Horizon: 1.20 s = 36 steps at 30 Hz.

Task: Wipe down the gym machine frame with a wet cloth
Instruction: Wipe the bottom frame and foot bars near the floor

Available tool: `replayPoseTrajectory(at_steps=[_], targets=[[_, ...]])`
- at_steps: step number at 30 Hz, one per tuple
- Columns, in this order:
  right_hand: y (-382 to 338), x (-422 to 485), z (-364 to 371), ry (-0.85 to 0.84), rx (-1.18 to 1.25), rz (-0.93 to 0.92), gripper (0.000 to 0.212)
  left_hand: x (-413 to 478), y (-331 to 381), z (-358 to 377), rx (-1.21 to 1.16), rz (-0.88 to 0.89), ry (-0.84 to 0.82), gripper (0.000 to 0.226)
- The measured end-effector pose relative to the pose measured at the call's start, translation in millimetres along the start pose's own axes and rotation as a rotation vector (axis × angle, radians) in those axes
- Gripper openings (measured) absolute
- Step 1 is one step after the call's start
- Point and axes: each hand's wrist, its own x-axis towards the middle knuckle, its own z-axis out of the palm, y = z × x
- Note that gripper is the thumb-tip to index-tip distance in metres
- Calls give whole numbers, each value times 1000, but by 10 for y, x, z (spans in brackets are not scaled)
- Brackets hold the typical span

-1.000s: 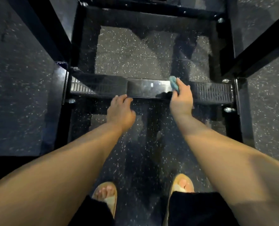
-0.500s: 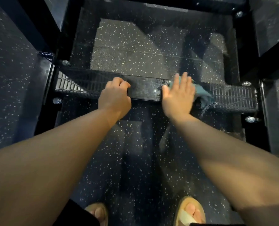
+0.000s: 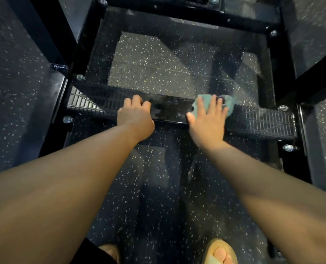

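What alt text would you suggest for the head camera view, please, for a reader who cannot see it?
Seen from above, a person's right hand presses a teal cloth flat on the black crossbar of a gym machine frame, while the left hand grips the same bar beside it. Below are the speckled floor and sandalled feet.

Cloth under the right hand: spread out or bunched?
Mostly spread: the cloth lies flat on the crossbar under the flat right hand, its edges showing past the fingers. Folds underneath: cannot tell.
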Motion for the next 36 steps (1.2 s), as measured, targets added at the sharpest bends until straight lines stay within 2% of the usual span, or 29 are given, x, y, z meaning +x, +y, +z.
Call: replayPoseTrajectory(at_steps=[4, 7, 9, 11, 13, 14, 16, 18, 21, 23, 25, 28, 30, 32, 36], targets=[[-739, -95, 42, -47, 86, -362, 57, -18, 22, -87, -136, -54, 11, 44], [-688, -25, -12, -74, 44, -587, 56, -57, -34, -123, -168, -41, -15, 43], [-418, 82, -41, -73, 93, -495, 55, -101, -82, -108, -178, -5, -54, 47], [-138, 156, -78, -30, 140, -243, 52, -119, -102, -93, -170, 27, -94, 53], [-111, 102, -102, -11, 169, -101, 51, -120, -113, -108, -179, 25, -112, 55], [-203, 44, -110, -24, 214, -114, 52, -117, -116, -128, -200, 10, -104, 54], [-454, -87, -174, -103, 375, -256, 56, -98, -125, -162, -242, -24, -72, 53], [-681, -179, -316, -176, 628, -364, 50, -100, -146, -185, -256, -42, -38, 50], [-781, -142, -660, -126, 987, -315, 43, -97, -200, -233, -294, -82, 20, 51], [-689, -35, -807, -77, 1140, -218, 42, -106, -221, -253, -316, -114, 43, 52], [-516, 116, -764, 22, 1030, -136, 42, -121, -204, -245, -296, -82, 9, 51], [-273, 199, -381, -27, 466, -113, 46, -153, -166, -171, -182, -10, -92, 51], [-316, 93, -88, -6, 186, -125, 62, -167, -190, -140, -121, -16, -113, 51], [-606, -17, 57, 58, 150, -185, 69, -173, -263, -159, -94, -61, -92, 51], [-1071, -167, 167, 85, 182, -560, 58, -204, -400, -172, -70, -112, -121, 55]])
